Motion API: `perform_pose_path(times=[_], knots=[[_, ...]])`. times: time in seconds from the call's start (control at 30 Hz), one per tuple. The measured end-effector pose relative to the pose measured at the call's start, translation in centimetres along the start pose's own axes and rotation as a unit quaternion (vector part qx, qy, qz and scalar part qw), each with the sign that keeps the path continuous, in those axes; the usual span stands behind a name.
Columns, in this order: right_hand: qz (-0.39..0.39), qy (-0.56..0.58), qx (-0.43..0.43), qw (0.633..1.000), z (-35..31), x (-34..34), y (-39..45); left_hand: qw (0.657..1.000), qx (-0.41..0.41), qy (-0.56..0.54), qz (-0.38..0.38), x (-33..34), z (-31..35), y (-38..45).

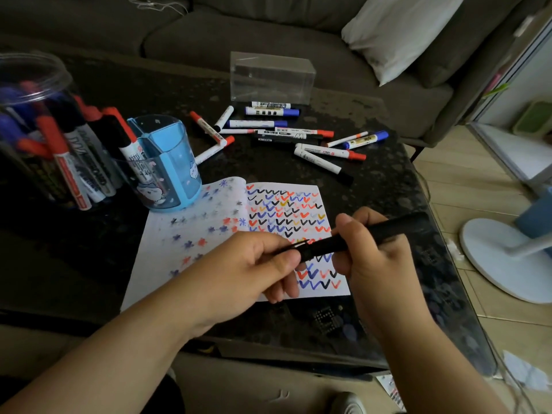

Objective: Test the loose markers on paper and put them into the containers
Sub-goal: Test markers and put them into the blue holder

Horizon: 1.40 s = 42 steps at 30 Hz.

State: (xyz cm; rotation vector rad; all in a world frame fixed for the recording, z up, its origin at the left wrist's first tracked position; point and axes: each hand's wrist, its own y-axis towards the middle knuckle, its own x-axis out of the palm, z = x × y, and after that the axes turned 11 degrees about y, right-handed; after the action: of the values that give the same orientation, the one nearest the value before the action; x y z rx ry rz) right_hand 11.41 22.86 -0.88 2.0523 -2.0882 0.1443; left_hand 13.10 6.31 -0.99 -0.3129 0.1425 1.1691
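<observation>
Over the lower middle of the frame both hands met on one black marker (367,239), held just above the open notebook (227,234) whose right-hand page was crowded with red, blue and black ticks. The right hand (373,258) had its fingers curled round the barrel, thumb on top, and the barrel ran from that grip up and to the right toward the table's edge. The left hand (257,264) pinched the marker's other end between thumb and curled fingers, at the cap end I judged, though whether the cap was seated or part-way off I could not tell. So the long axis lay slantwise, low at the left and high at the right, with each hand on its own end; a pull along that line looked the likely way to part cap from body. The remaining loose markers (286,135) lay scattered in the upper middle, well apart from the hands. The blue cup (170,162) and the clear round jar (38,115), already holding markers, stood at the left, nearer the left hand. A clear box (271,76) sat behind the pile.
</observation>
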Motion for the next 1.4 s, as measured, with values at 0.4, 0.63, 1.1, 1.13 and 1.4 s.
perform_pose_path(times=[0.4,0.63,1.1,1.13,1.4], knots=[[-0.005,0.052,-0.005,0.999,1.0,1.0,-0.6,0.997,0.052,0.054,0.023,0.2,-1.3,-0.2],[-0.045,-0.042,0.017,0.998,-1.9,0.4,-0.9,0.992,0.009,0.084,0.099,-1.7,-0.8,0.1],[-0.326,-0.119,-0.009,0.938,-4.2,15.5,-7.0,0.818,-0.115,0.280,0.489,-9.9,-3.7,-23.3],[-0.361,-0.130,-0.011,0.924,-3.5,17.6,-7.9,0.796,-0.141,0.303,0.504,-10.2,-4.6,-25.8],[-0.544,-0.314,0.035,0.777,2.6,31.1,-14.3,0.713,-0.267,0.274,0.588,-9.7,-9.4,-38.4]])
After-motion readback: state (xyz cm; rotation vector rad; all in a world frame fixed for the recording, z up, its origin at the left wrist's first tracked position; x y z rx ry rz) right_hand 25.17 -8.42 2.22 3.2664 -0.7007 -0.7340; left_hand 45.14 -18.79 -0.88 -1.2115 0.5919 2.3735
